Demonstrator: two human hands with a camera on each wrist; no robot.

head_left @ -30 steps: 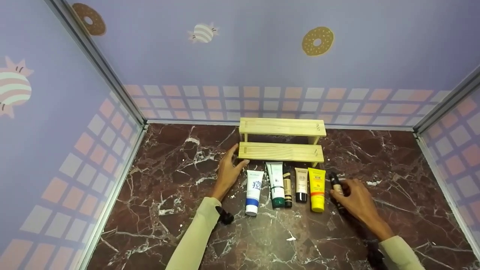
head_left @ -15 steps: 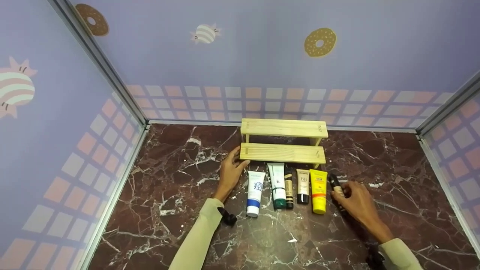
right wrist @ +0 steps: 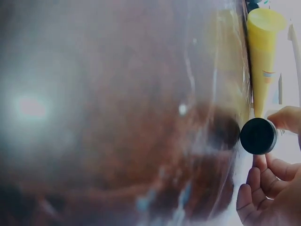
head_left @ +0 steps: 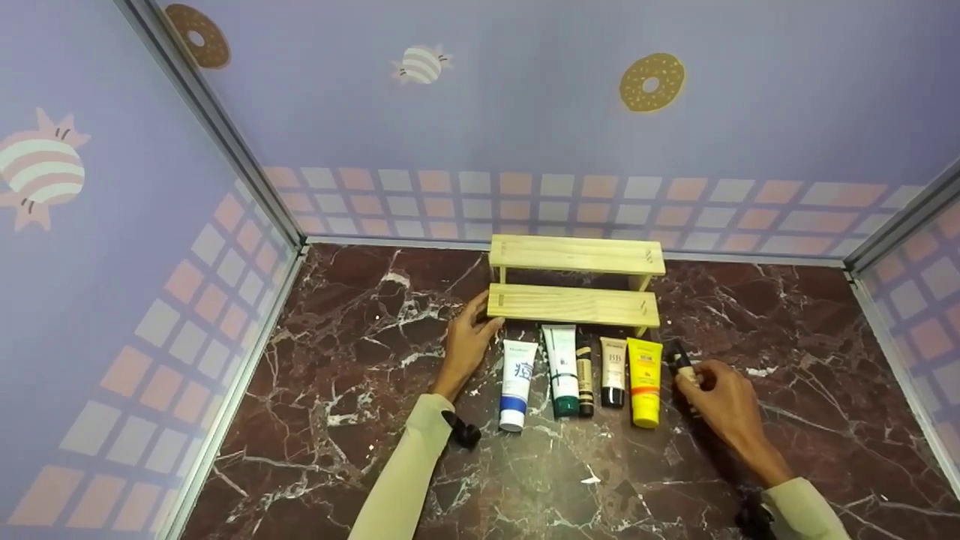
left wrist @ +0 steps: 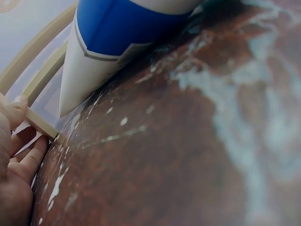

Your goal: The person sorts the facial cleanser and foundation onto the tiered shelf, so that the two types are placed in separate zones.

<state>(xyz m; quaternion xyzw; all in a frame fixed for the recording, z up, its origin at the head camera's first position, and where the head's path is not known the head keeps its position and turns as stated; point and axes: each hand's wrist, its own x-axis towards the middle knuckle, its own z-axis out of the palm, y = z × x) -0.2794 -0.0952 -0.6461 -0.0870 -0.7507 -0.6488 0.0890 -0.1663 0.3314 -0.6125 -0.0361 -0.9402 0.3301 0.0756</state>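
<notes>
At the left end of a two-step wooden display stand (head_left: 574,304), my left hand (head_left: 463,351) grips the lower step, thumb at the front and fingers behind. My right hand (head_left: 724,405) pinches a slim black-and-beige cosmetic tube (head_left: 684,369) between thumb and fingers, right of the row. Its round black end (right wrist: 258,136) faces the right wrist camera, low against the tabletop. Closest to that hand lies a yellow tube (head_left: 645,382). A white tube with a blue band (head_left: 517,386) lies beside my left hand and looms large in the left wrist view.
Between the outer tubes lie a white tube with a green cap (head_left: 562,371), another black-and-beige tube (head_left: 585,375) and a beige BB tube (head_left: 613,371). The dark marbled tabletop (head_left: 360,450) ends at patterned walls (head_left: 525,112) behind and on both sides.
The head view has shifted slightly, so everything sits a little further right in it. Both hands keep their holds on the stand and the tube.
</notes>
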